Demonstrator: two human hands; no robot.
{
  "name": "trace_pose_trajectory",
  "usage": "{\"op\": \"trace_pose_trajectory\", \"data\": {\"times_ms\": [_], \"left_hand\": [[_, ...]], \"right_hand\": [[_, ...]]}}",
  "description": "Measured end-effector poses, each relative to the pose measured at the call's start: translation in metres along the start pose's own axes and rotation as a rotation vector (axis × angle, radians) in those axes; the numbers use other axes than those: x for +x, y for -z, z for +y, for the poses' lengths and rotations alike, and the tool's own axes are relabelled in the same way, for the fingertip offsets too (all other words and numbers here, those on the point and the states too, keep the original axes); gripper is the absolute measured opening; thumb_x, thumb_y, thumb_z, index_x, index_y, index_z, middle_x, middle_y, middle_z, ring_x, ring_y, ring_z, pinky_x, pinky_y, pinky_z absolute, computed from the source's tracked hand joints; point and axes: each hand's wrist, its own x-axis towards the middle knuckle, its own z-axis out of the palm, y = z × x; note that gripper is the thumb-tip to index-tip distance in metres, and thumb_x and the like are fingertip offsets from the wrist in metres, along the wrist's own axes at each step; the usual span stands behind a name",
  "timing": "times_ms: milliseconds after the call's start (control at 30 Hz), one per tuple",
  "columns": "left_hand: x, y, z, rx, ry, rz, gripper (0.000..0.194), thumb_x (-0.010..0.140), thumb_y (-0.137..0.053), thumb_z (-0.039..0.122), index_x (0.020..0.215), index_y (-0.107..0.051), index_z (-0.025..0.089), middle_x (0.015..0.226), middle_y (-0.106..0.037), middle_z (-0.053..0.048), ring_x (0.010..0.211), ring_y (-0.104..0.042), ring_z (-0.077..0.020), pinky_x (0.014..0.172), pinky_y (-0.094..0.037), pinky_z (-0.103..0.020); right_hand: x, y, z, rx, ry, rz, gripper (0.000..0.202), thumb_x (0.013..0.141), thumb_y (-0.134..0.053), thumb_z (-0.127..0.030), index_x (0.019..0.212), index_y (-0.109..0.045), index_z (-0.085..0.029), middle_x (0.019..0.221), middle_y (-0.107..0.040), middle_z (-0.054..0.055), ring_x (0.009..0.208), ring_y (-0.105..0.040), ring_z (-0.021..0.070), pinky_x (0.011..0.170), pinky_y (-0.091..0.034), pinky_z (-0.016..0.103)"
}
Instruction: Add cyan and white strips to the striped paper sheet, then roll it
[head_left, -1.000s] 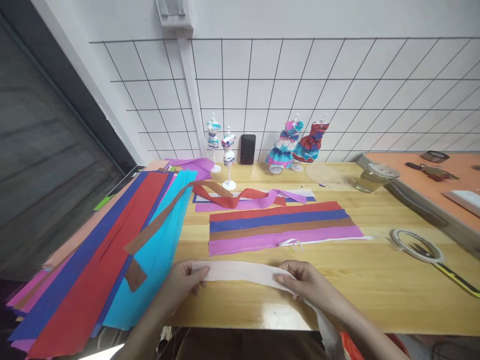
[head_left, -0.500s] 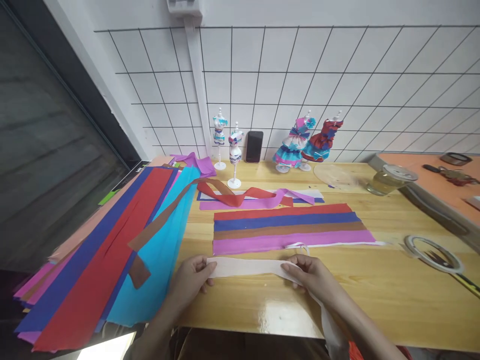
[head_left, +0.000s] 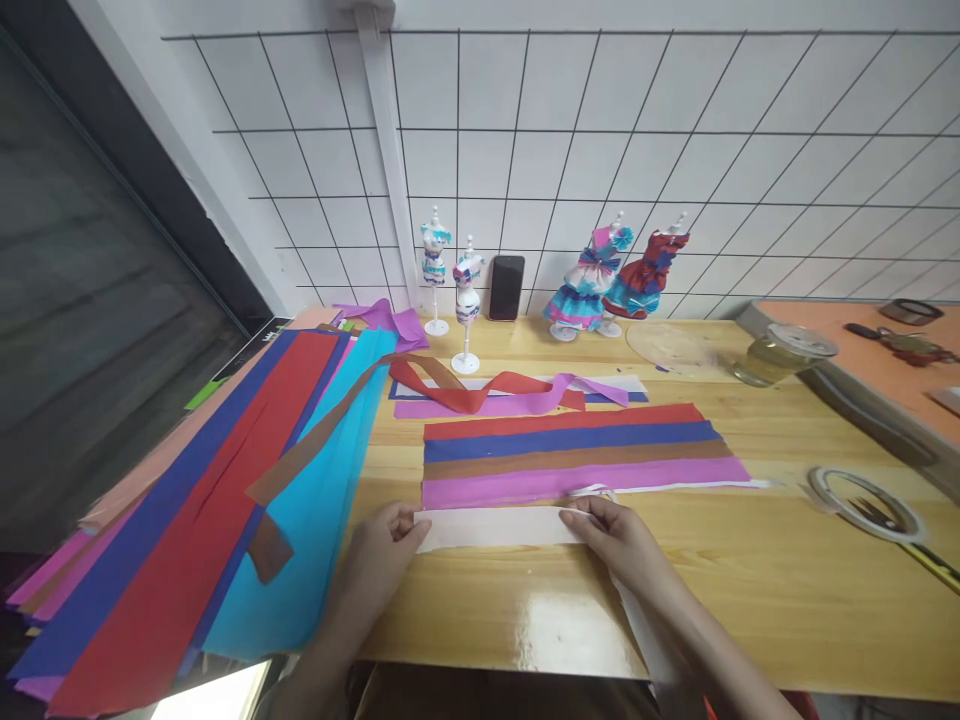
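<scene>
A white crepe paper strip (head_left: 495, 528) stretches between my hands, just below the purple band of a striped panel (head_left: 577, 455) in red, blue, brown and purple. My left hand (head_left: 390, 545) pinches the strip's left end between thumb and fingers. Farther along, my right hand (head_left: 619, 535) pinches it too, and the rest of the strip trails down past my right wrist over the table's front edge. A thin white tape (head_left: 690, 486) runs along the panel's lower edge, its loose left end curling up by my right fingers.
Long crepe sheets (head_left: 217, 480) cover the left side. Loose ribbons (head_left: 495, 392) lie behind the panel. Small mannequins (head_left: 466, 300), a phone (head_left: 507, 288) and dressed mannequins (head_left: 589, 285) stand along the wall. A tape roll (head_left: 866, 505) and a cup (head_left: 784, 355) are rightward.
The strip has moved slightly up toward the panel's lower edge and lies straighter. Both hands keep their pinch on it. The camera view has tilted and shifted a little.
</scene>
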Motion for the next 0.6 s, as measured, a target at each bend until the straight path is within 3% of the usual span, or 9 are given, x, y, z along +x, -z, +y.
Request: {"op": "trace_pose_trajectory", "data": {"times_ms": [200,300,400,433,467,500,600], "left_hand": [[0.0,-0.001,0.0,0.024,-0.004,-0.02,0.028,0.073,-0.05,0.045,0.062,-0.051,0.019,0.057,-0.055,0.002,0.057,-0.053,-0.0155,0.051,-0.034,-0.023],[-0.002,0.003,0.005,0.113,-0.037,0.045,0.026,0.076,-0.048,0.042,0.079,-0.057,0.019,0.063,-0.059,0.0,0.063,-0.057,-0.0181,0.056,-0.039,-0.026],[-0.013,0.003,0.028,0.324,-0.098,0.173,0.032,0.078,-0.045,0.039,0.101,-0.056,0.019,0.075,-0.062,-0.004,0.07,-0.058,-0.0213,0.062,-0.042,-0.032],[-0.019,0.001,0.039,0.352,-0.151,0.137,0.032,0.08,-0.043,0.039,0.103,-0.056,0.021,0.079,-0.063,-0.006,0.073,-0.059,-0.0219,0.062,-0.043,-0.034],[-0.028,-0.004,0.052,0.326,-0.257,0.001,0.032,0.082,-0.041,0.039,0.105,-0.056,0.022,0.079,-0.063,-0.006,0.072,-0.059,-0.0218,0.061,-0.044,-0.034],[-0.038,-0.011,0.064,0.276,-0.434,-0.244,0.036,0.083,-0.04,0.04,0.112,-0.054,0.023,0.084,-0.063,-0.008,0.075,-0.06,-0.0219,0.06,-0.045,-0.035],[-0.078,-0.04,0.095,0.209,-0.647,-0.596,0.033,0.082,-0.044,0.047,0.112,-0.053,0.036,0.089,-0.063,-0.001,0.078,-0.06,-0.0149,0.061,-0.048,-0.03]], "right_hand": [[0.002,-0.001,0.008,0.023,-0.018,0.017,0.033,0.075,-0.054,-0.048,0.075,-0.06,-0.015,0.075,-0.062,0.005,0.072,-0.055,0.0186,0.064,-0.041,0.027],[0.001,-0.001,0.009,0.038,-0.025,0.015,0.034,0.075,-0.054,-0.048,0.074,-0.059,-0.015,0.076,-0.062,0.005,0.073,-0.055,0.0185,0.064,-0.041,0.027],[0.0,-0.001,0.009,0.029,-0.008,0.006,0.034,0.075,-0.054,-0.048,0.076,-0.061,-0.015,0.075,-0.062,0.005,0.071,-0.055,0.018,0.063,-0.041,0.026],[0.0,-0.002,0.009,0.02,-0.003,0.005,0.035,0.075,-0.054,-0.048,0.078,-0.061,-0.014,0.075,-0.062,0.005,0.07,-0.055,0.0179,0.063,-0.041,0.026],[0.0,-0.002,0.009,0.014,0.002,0.007,0.035,0.075,-0.054,-0.048,0.078,-0.062,-0.014,0.074,-0.062,0.005,0.07,-0.056,0.0178,0.062,-0.041,0.026],[-0.001,-0.002,0.008,0.011,0.007,0.01,0.035,0.075,-0.054,-0.049,0.078,-0.062,-0.014,0.073,-0.062,0.005,0.069,-0.056,0.0178,0.062,-0.041,0.026],[-0.004,-0.002,0.006,0.003,0.022,0.011,0.035,0.075,-0.054,-0.049,0.077,-0.062,-0.015,0.072,-0.062,0.005,0.068,-0.055,0.0173,0.06,-0.041,0.026]]}}
